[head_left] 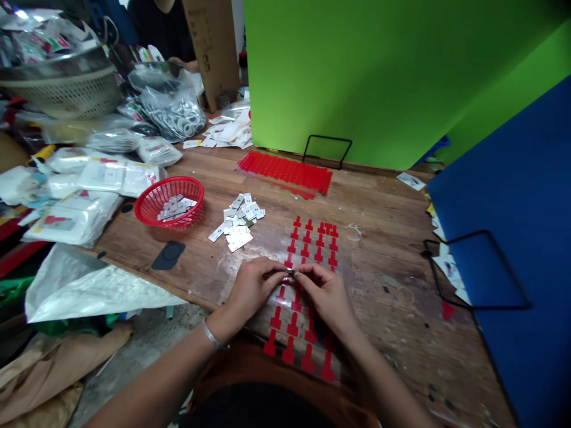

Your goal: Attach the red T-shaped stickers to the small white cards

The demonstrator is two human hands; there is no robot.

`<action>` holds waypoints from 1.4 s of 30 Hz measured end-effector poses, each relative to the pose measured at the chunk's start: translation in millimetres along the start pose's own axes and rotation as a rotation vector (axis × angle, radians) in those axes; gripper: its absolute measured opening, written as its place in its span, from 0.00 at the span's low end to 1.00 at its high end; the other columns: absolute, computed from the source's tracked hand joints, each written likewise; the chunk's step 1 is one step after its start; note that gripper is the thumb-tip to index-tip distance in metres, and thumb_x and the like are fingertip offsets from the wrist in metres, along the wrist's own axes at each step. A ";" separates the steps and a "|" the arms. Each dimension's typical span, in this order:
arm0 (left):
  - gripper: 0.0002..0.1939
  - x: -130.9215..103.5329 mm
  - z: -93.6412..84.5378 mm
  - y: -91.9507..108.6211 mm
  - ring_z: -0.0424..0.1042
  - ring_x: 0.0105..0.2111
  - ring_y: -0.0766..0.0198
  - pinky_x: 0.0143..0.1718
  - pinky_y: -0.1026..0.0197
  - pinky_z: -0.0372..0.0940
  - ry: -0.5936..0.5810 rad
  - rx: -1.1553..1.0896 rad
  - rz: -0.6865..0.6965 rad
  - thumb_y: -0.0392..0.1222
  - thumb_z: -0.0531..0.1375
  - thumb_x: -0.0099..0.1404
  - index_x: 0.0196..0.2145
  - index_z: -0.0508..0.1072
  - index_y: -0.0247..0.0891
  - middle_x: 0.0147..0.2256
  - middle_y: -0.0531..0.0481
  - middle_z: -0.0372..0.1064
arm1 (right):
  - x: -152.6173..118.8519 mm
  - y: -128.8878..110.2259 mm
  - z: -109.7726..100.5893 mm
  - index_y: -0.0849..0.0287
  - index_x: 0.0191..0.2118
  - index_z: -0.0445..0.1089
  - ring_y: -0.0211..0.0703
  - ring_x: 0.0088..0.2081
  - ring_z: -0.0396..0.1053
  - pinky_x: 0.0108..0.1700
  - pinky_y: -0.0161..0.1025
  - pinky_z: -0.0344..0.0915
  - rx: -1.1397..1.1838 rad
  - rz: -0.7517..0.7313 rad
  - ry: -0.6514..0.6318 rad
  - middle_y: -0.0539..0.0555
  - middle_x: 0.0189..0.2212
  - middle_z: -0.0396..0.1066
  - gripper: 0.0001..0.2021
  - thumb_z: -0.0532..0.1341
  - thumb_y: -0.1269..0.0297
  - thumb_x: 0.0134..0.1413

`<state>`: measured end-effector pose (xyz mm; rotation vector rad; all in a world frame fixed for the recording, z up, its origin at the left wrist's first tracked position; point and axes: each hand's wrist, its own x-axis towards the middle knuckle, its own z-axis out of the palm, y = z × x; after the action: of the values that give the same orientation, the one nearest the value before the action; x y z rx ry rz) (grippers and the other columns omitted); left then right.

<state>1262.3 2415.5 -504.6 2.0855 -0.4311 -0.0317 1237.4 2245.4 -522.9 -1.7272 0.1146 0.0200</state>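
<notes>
My left hand (256, 286) and my right hand (325, 294) meet over a clear sheet, their fingertips pinching a small, thin dark piece (290, 272) between them. Its details are too small to make out. Rows of red T-shaped pieces (292, 324) lie on the sheet beneath and around my hands; my hands hide some of them. Left of the sheet, a loose pile of small silver-white rectangular pieces (239, 236) rests on the wooden table (379, 220). More such pieces lie inside a red plastic basket (191, 221) farther left.
Red strips (285, 172) lie at the back, before a green panel (357, 77) and a black wire stand (328, 138). A blue panel (513, 196) borders the right. Bagged goods (80, 217) crowd the left; a person (163, 30) is behind.
</notes>
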 end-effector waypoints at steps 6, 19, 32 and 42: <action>0.05 1.3 6.1 -14.1 0.72 0.34 0.61 0.38 0.60 0.64 0.064 0.203 -0.005 0.37 0.60 0.61 0.34 0.77 0.37 0.33 0.47 0.75 | 2.8 8.0 1.9 0.54 0.50 0.70 0.49 0.45 0.65 0.49 0.50 0.64 -0.512 -0.456 -0.018 0.56 0.44 0.72 0.16 0.53 0.69 0.58; 0.06 7.0 5.3 -24.2 0.70 0.34 0.61 0.37 0.60 0.63 0.015 0.309 0.025 0.39 0.58 0.62 0.32 0.75 0.37 0.31 0.47 0.73 | 20.3 5.8 -6.5 0.56 0.47 0.70 0.47 0.43 0.66 0.46 0.45 0.65 -0.578 -0.451 -0.025 0.58 0.41 0.72 0.13 0.54 0.68 0.58; 0.03 92.0 36.9 13.5 0.72 0.25 0.66 0.28 0.65 0.65 -0.024 -0.355 -0.246 0.36 0.56 0.62 0.31 0.66 0.36 0.25 0.50 0.72 | 133.0 24.1 -71.7 0.58 0.21 0.66 0.44 0.30 0.63 0.37 0.41 0.61 -0.706 -0.105 0.374 0.54 0.24 0.67 0.04 0.57 0.71 0.41; 0.07 143.6 70.0 12.3 0.69 0.20 0.72 0.29 0.67 0.67 -0.038 -0.785 -0.514 0.32 0.58 0.62 0.27 0.63 0.33 0.20 0.53 0.67 | 142.9 22.4 -69.1 0.59 0.19 0.67 0.42 0.24 0.62 0.31 0.39 0.59 -0.793 -0.022 0.339 0.54 0.19 0.66 0.06 0.59 0.74 0.40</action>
<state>1379.7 2306.5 -510.0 1.3644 0.1098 -0.4685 1374.0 2164.5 -545.1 -2.5122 0.3758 -0.2790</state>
